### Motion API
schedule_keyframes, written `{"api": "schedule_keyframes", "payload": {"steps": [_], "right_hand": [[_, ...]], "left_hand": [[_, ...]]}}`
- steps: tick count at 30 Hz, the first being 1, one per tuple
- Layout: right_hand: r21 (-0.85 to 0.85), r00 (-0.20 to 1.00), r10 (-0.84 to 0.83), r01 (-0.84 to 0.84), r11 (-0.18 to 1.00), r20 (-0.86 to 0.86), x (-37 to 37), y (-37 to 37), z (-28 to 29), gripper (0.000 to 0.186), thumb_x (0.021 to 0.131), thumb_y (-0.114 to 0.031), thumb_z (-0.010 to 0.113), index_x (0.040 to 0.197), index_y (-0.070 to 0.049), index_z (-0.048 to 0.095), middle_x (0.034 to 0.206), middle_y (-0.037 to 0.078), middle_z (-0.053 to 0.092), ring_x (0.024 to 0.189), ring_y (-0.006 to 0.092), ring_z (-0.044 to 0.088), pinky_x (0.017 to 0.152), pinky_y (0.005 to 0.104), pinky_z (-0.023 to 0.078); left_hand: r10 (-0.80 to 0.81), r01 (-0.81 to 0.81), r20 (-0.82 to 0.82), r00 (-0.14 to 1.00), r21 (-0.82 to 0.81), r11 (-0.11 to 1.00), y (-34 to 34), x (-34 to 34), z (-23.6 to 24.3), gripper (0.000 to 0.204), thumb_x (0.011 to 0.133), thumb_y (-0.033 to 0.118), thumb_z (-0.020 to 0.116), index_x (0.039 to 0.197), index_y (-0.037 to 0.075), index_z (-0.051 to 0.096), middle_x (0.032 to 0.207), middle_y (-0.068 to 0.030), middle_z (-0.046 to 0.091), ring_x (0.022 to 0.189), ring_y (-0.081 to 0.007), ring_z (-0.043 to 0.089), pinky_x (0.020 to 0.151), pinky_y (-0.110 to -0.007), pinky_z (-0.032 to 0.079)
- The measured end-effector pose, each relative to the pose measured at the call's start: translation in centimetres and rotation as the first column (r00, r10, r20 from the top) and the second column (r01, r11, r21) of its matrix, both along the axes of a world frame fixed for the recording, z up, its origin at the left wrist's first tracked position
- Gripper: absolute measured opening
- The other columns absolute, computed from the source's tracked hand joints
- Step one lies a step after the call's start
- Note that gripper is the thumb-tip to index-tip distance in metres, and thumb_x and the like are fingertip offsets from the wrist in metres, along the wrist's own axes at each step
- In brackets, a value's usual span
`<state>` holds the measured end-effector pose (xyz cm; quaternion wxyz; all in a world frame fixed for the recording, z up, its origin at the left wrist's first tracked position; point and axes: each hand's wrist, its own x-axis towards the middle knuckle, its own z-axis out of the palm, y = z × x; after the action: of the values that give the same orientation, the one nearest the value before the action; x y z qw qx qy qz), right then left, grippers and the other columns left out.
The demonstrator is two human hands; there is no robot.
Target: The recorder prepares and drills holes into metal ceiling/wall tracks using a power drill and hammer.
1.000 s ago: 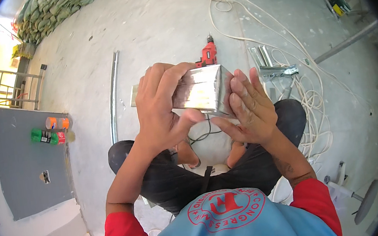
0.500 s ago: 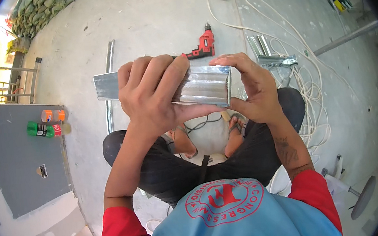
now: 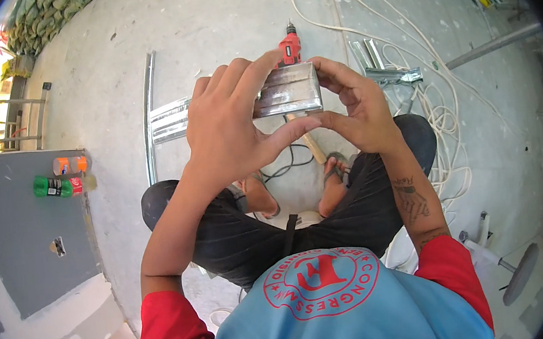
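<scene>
A ribbed, silvery metal channel (image 3: pixel 290 94) is held out crosswise before my knees. My left hand (image 3: pixel 219 122) reaches over its middle, fingers along the far side and thumb below, with the index finger stretched toward the right. At the channel's right end, my right hand (image 3: pixel 361 102) grips the edge between its fingers and thumb. The channel's left part shows ribbed beyond my left hand; its middle is hidden. Just past the channel a red power drill (image 3: pixel 290 48) lies on the floor, its handle covered by my hand and the metal.
A long metal strip (image 3: pixel 151 109) lies at the left. Cut metal pieces (image 3: pixel 395 75) and coiled white cable (image 3: pixel 444 123) lie to the right. A wooden-looking handle (image 3: pixel 314 146) is between my feet. Two bottles, one green (image 3: pixel 52 186), lie on a grey board (image 3: pixel 30 224).
The channel has tipped and moved slightly away and left, so its left part now shows ribs instead of a flat side. My left index finger has straightened.
</scene>
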<state>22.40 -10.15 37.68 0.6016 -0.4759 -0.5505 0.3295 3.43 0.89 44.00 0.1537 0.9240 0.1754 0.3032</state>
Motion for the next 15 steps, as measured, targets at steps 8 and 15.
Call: {"api": "schedule_keyframes", "payload": {"steps": [8, 15], "right_hand": [[-0.062, 0.991, 0.055, -0.063, 0.996, -0.124, -0.2, 0.5, -0.7, 0.072, 0.074, 0.001, 0.082, 0.136, 0.001, 0.047, 0.125, 0.011, 0.06, 0.115, 0.017, 0.057, 0.107, 0.0343, 0.042], [-0.111, 0.986, 0.099, -0.115, 0.987, -0.137, -0.7, 1.4, -1.5, 0.066, 0.079, -0.001, 0.08, 0.136, 0.004, 0.046, 0.125, 0.013, 0.062, 0.113, 0.0165, 0.059, 0.103, 0.0326, 0.045]], "left_hand": [[-0.129, 0.139, 0.052, 0.99, -0.296, 0.945, 0.8, -0.2, -1.8, 0.058, 0.073, 0.019, 0.086, 0.123, 0.002, 0.062, 0.101, -0.0102, 0.063, 0.089, -0.0222, 0.064, 0.078, -0.033, 0.053], [-0.154, 0.125, -0.066, 0.986, -0.322, 0.938, 2.7, -0.8, -2.6, 0.052, 0.078, 0.027, 0.083, 0.12, 0.002, 0.062, 0.106, -0.0151, 0.065, 0.091, -0.0259, 0.068, 0.077, -0.035, 0.055]]}}
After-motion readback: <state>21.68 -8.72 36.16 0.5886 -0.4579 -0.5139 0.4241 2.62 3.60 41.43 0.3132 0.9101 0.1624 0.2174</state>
